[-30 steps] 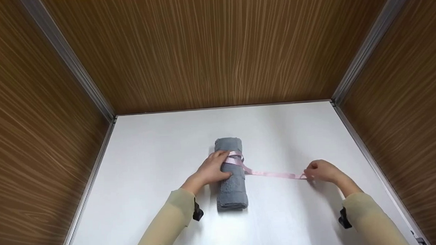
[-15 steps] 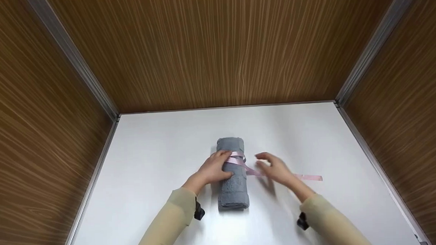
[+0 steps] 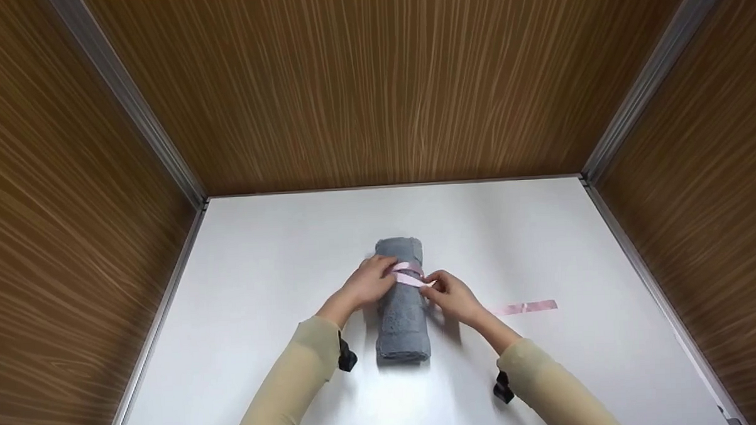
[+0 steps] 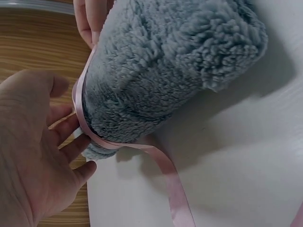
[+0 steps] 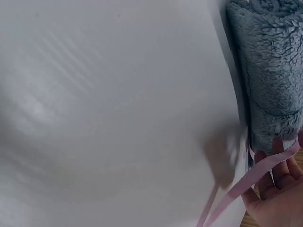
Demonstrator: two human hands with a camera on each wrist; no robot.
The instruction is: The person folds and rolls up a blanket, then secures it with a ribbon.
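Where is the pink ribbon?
In the head view, the pink ribbon wraps the rolled grey towel mid-table, between both hands; its loose end trails right across the white table.

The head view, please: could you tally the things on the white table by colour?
Grey: 1, the rolled towel.
Pink: 1, the ribbon, wrapped round the towel, pinched by the right hand.
Total: 2.
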